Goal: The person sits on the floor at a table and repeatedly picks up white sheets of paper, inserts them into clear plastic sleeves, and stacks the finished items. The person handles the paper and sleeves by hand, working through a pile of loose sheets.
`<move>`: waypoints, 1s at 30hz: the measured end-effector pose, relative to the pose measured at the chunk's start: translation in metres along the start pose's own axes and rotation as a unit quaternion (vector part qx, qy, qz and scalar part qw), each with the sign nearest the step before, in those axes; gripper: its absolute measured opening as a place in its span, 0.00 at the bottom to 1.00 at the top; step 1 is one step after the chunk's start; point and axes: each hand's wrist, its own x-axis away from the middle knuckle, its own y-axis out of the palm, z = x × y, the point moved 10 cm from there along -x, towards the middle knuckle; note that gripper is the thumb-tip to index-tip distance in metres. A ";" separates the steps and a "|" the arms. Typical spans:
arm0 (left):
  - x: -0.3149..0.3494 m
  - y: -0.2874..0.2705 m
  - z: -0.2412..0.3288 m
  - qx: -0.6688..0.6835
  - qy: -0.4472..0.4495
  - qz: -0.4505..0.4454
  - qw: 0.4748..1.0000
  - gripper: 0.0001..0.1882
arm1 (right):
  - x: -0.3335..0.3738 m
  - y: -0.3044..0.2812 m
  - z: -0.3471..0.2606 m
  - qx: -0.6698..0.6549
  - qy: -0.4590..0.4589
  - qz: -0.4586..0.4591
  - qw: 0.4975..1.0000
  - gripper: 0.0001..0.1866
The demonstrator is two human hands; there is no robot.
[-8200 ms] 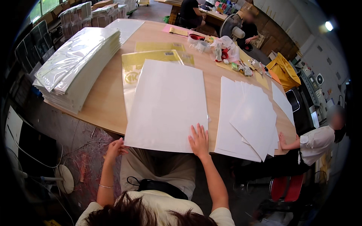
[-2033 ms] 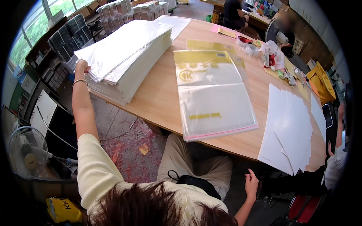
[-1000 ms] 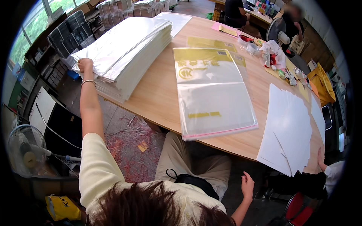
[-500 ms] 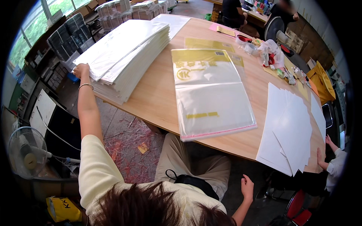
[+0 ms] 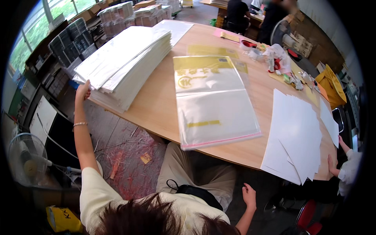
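A thick stack of white sheets in clear sleeves [image 5: 125,51] lies at the left of the table, its layers slightly fanned. My left hand [image 5: 82,91] is at the stack's near left corner, fingers curled; whether they grip a sheet is hidden. In front of me lies a pile of clear plastic bags [image 5: 215,105] with yellow print and a pink strip along the near edge. My right hand [image 5: 249,196] hangs below the table edge, over my lap's right side, loosely closed with nothing in it.
White sheets [image 5: 291,133] lie fanned on the table's right [image 5: 152,98]. Tape rolls and crumpled plastic [image 5: 274,56] clutter the far right. Another person's hand [image 5: 333,166] rests at the right edge. A fan [image 5: 29,158] stands left; wrapped bundles [image 5: 115,17] stand behind.
My left hand has slid from the top of the stack's corner down and toward me. My right hand stays low, shifting slightly. The view has shifted a little.
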 end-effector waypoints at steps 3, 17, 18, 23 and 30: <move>0.038 0.008 0.012 0.063 0.007 -0.016 0.998 0.32 | -0.002 -0.006 -0.001 -0.003 -0.024 0.016 1.000 0.17; 0.070 0.040 0.021 0.159 0.016 -0.111 0.981 0.16 | 0.015 0.003 0.037 -0.020 0.017 0.026 0.999 0.17; 0.082 0.048 0.028 0.171 0.020 -0.133 0.976 0.15 | 0.017 0.003 0.040 -0.019 0.021 0.027 0.999 0.17; 0.103 0.066 0.023 0.235 0.020 -0.162 0.958 0.16 | 0.012 0.005 0.035 0.018 -0.005 -0.017 1.000 0.19; 0.103 0.083 0.020 0.223 0.017 -0.151 0.963 0.23 | 0.013 -0.023 -0.097 -0.128 -0.145 -0.061 0.979 0.19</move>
